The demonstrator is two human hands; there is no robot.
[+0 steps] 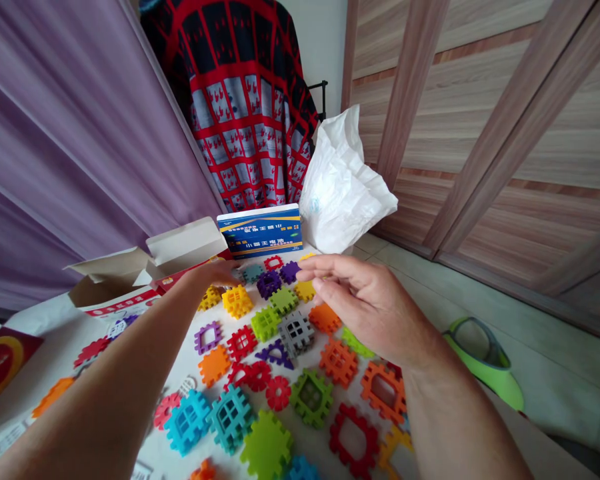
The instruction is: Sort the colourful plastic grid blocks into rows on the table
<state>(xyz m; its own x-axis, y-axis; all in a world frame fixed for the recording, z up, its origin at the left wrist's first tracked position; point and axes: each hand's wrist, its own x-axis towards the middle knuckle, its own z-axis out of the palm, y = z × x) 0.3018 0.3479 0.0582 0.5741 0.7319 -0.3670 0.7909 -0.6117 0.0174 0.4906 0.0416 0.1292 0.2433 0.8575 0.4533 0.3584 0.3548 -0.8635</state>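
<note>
My left hand (221, 272) reaches to the far side of the table, partly hidden by its own wrist. Its fingers look loosely stretched, near a yellow window block (237, 302) and a light teal piece (253, 273). My right hand (357, 300) hovers over the right side of the pieces, fingers extended and thumb apart, nothing visible in it. Beside its fingertips are a purple piece (290, 271) and a yellow piece (305, 290). Below it lies an orange square (325, 319). Between my arms are a grey window block (296, 333), a purple triangle (276, 354) and a green block (266, 323).
A blue battery box (261, 231) stands at the back, by a crumpled white bag (343, 187). Open cardboard boxes (113, 280) are at the left. More toothed blocks, such as a red frame (354, 440), lie nearer. A lime-green object (485, 360) is on the floor.
</note>
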